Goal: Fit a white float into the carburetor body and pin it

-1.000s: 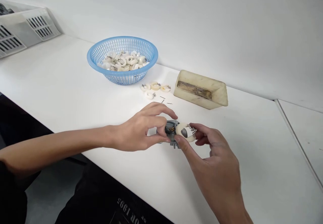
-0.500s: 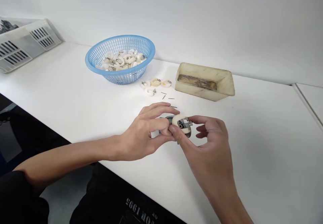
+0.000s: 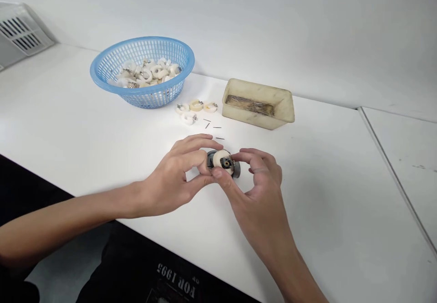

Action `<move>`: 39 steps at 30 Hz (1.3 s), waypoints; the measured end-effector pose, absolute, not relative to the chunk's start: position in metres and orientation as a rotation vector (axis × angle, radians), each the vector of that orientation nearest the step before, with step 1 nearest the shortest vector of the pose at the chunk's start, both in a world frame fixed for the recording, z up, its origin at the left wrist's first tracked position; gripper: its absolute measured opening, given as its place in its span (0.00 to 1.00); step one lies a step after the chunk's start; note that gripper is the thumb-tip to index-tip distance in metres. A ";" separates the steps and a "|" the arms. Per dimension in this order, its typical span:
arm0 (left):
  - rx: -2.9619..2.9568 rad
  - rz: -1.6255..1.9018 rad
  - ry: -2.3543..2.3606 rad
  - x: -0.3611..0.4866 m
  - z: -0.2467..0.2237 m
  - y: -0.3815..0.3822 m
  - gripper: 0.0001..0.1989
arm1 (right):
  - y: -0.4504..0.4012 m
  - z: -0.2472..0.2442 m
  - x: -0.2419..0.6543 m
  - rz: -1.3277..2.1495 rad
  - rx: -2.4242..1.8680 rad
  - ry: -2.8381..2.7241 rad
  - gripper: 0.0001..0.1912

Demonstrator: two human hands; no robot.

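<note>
Gripping the grey part [image 3: 236,170] with the curled left hand [image 3: 172,175]; pinching the cream ring [image 3: 219,158] against it with the right hand [image 3: 262,191].

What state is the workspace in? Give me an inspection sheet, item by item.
Surface: white table, seam at right.
Job's things: cream ring over dark grey part.
Clutter: four loose rings and four thin pins near blue basket and pale tray.
Left hand: at the dark grey part's left side.
Right hand: fingers on the cream ring.
Cables: nothing seen.
Surroundings: white wall behind, slatted crate far left.
</note>
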State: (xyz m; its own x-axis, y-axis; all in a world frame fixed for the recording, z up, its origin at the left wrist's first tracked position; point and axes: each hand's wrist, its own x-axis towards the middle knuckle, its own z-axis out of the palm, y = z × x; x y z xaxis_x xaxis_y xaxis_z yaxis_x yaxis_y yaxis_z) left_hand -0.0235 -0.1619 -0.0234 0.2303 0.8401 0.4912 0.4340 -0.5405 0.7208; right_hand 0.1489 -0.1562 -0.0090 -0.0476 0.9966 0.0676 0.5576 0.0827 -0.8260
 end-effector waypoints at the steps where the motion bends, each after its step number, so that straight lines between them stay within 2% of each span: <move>1: 2.064 1.256 1.172 -0.023 -0.023 -0.161 0.13 | -0.157 -0.008 0.150 0.830 -1.561 -1.699 0.21; 13: 2.037 1.264 1.211 -0.021 -0.022 -0.160 0.12 | -0.155 -0.006 0.166 0.657 -1.508 -1.946 0.19; 19: 2.009 1.241 1.225 -0.021 -0.019 -0.160 0.12 | -0.147 -0.006 0.171 0.619 -1.455 -2.008 0.14; 27: 1.987 1.169 1.245 -0.021 -0.012 -0.153 0.11 | -0.145 -0.007 0.173 0.720 -1.490 -1.984 0.17; 32: 1.953 1.159 1.264 -0.021 -0.012 -0.153 0.11 | -0.147 -0.007 0.173 0.738 -1.508 -1.965 0.16; 39: 2.000 1.113 1.295 -0.025 -0.005 -0.161 0.12 | -0.138 -0.012 0.189 0.587 -1.484 -2.014 0.20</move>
State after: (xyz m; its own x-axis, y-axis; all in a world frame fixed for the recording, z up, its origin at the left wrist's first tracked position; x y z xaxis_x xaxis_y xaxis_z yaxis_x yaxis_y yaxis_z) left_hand -0.0247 -0.1606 -0.0046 0.2110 0.9082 0.3615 0.4935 -0.4182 0.7626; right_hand 0.1891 -0.1380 -0.0125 -0.2271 0.9569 0.1808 0.7098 0.2897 -0.6420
